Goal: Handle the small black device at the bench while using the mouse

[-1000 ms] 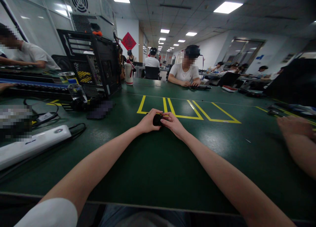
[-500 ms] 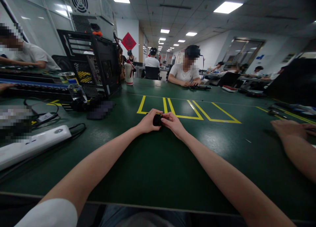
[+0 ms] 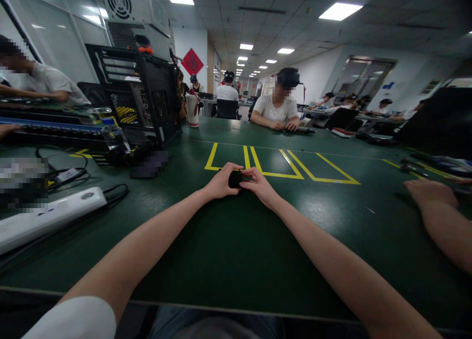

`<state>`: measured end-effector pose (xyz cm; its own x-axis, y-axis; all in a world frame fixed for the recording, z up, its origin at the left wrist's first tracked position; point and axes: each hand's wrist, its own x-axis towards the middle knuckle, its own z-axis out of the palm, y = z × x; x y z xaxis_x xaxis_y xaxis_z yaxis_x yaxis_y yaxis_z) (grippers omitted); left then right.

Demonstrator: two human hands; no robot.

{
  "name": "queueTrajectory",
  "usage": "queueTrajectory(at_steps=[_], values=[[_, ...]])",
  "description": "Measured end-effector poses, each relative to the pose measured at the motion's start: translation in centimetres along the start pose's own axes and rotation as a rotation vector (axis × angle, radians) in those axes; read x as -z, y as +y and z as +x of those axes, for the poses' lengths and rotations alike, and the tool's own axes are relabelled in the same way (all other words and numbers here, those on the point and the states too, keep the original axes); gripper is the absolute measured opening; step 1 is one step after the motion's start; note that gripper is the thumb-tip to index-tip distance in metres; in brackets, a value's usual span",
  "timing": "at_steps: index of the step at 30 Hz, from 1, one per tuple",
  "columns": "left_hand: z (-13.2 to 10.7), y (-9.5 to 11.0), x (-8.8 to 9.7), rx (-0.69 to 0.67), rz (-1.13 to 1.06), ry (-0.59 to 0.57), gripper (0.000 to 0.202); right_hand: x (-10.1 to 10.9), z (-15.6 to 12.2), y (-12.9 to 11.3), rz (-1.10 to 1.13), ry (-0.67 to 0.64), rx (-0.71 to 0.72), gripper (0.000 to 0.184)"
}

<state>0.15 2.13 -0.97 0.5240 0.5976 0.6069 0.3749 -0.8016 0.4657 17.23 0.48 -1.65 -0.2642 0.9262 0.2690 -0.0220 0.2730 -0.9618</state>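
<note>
A small black object (image 3: pixel 234 179), too dark to identify, sits between my two hands just above or on the green table (image 3: pixel 236 250). My left hand (image 3: pixel 221 181) is wrapped around its left side, thumb below and fingers above. The fingertips of my right hand (image 3: pixel 257 183) pinch its right edge. Beyond my hands lie the yellow tape outlines (image 3: pixel 273 174) stuck on the tabletop.
To the left are a white power strip (image 3: pixel 51 216), a dark blurred flat object (image 3: pixel 150 165), a water bottle (image 3: pixel 113 136) and an open computer case (image 3: pixel 147 95). A paper cup (image 3: pixel 192 110) stands farther back. A co-worker's hand (image 3: pixel 431 194) rests at the right.
My hands and the black object stay almost in place; the right fingertips have shifted very slightly. Across the table, a co-worker's hand has moved a little.
</note>
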Motion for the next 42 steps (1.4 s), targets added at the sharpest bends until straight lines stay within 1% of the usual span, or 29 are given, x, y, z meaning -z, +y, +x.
queueTrajectory(at_steps=[6,11,15,18,20,23,25,32,35,38,42], values=[[-0.03,-0.03,0.00,-0.010,0.011,-0.005,0.058,-0.07,-0.13,-0.02,-0.012,0.016,0.006,0.026],[0.00,0.29,0.21,-0.002,0.005,-0.021,0.057,0.13,-0.02,0.13,-0.006,0.009,-0.043,0.037],[0.03,0.29,0.19,0.002,-0.001,-0.014,0.057,0.27,0.05,0.22,0.011,-0.007,-0.021,0.036],[0.04,0.20,0.12,0.002,-0.010,-0.011,0.058,0.24,-0.03,0.15,0.046,-0.038,-0.025,0.040],[0.02,0.19,0.12,0.006,-0.013,-0.012,0.058,0.19,-0.09,0.05,0.042,-0.039,-0.024,0.038],[-0.01,0.21,0.14,0.006,-0.011,-0.010,0.057,0.12,-0.12,0.00,0.012,-0.004,-0.012,0.030],[-0.01,0.23,0.14,0.004,-0.008,-0.011,0.057,0.10,-0.08,0.06,0.001,0.011,-0.020,0.027],[0.06,0.21,0.10,-0.004,0.005,-0.014,0.057,0.25,0.11,0.24,0.016,-0.005,-0.048,0.040],[0.04,0.17,0.09,-0.002,0.000,-0.017,0.057,0.32,0.04,0.13,0.027,-0.020,-0.029,0.037],[0.01,0.10,0.07,-0.008,-0.003,-0.005,0.058,0.29,-0.05,0.04,0.068,-0.054,-0.036,0.039],[0.00,0.07,0.06,-0.012,-0.002,-0.005,0.058,0.09,-0.05,-0.03,0.047,-0.015,-0.028,0.030]])
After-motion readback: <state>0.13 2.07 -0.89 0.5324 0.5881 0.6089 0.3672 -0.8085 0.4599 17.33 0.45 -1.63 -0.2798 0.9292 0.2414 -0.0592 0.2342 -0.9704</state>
